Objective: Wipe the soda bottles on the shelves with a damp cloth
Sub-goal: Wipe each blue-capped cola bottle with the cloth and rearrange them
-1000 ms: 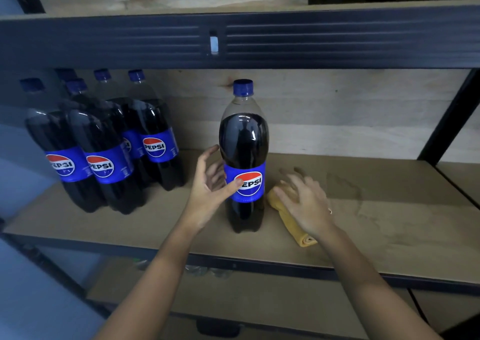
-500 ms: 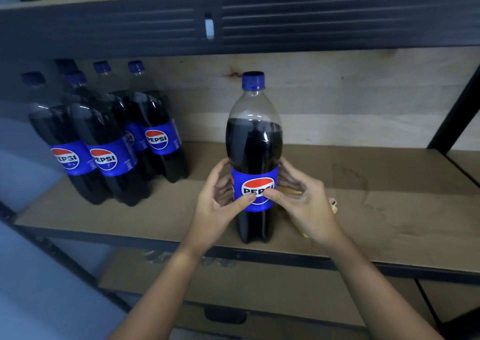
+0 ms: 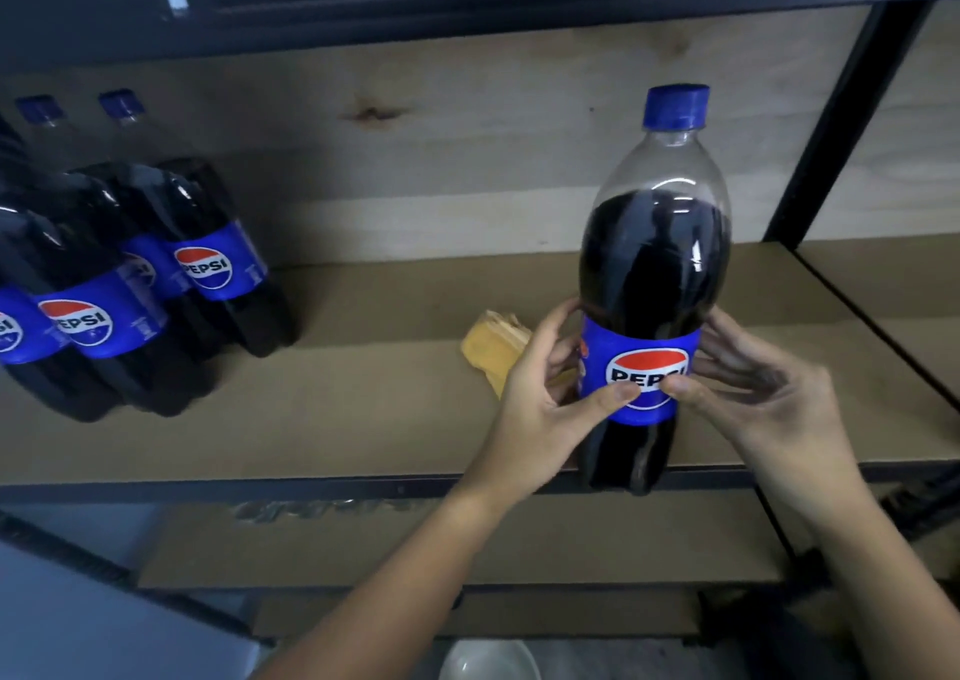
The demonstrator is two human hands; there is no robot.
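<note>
At the shelf (image 3: 363, 419) edge, left hand (image 3: 540, 399) and right hand (image 3: 763, 399) each in a grip round the Pepsi bottle (image 3: 652, 274), thumbs covering its logo, yellow cloth (image 3: 493, 349) half hidden behind the left hand, other bottles (image 3: 130, 284) cut off at left.

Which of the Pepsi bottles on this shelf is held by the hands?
The lone bottle at the right, at the shelf's front edge. The left hand and right hand grip its label. The other bottles stand grouped at the left, untouched.

You're in a stockroom or shop: metal racking (image 3: 363, 487) with board shelves (image 3: 363, 409), and matching Pepsi bottles (image 3: 104, 284) grouped together
</note>
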